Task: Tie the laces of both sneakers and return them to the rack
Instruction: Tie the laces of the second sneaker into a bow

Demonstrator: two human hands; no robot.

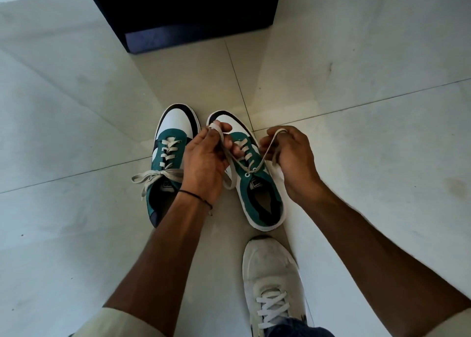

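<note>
Head view: both hands work above a pale tiled floor [76,112]. The left hand [204,163] has its fingers curled round one flat grey lace end [224,145], which wraps over its raised fingertips. The right hand [293,158] pinches the other lace end [266,151], which is looped over its forefinger. Both ends run taut down to the top eyelets of a green, white and black low-top sneaker [262,204], standing on the floor beneath and between the two hands. A matching sneaker [168,155] stands just outside the left hand, partly under its wrist, with its laces in a tied bow [159,176]. A thin black cord [196,196] circles the left wrist. Nearer the person than the right hand is a worn white trainer [270,273]. A dark block-shaped cabinet [183,12] stands well beyond both hands.
</note>
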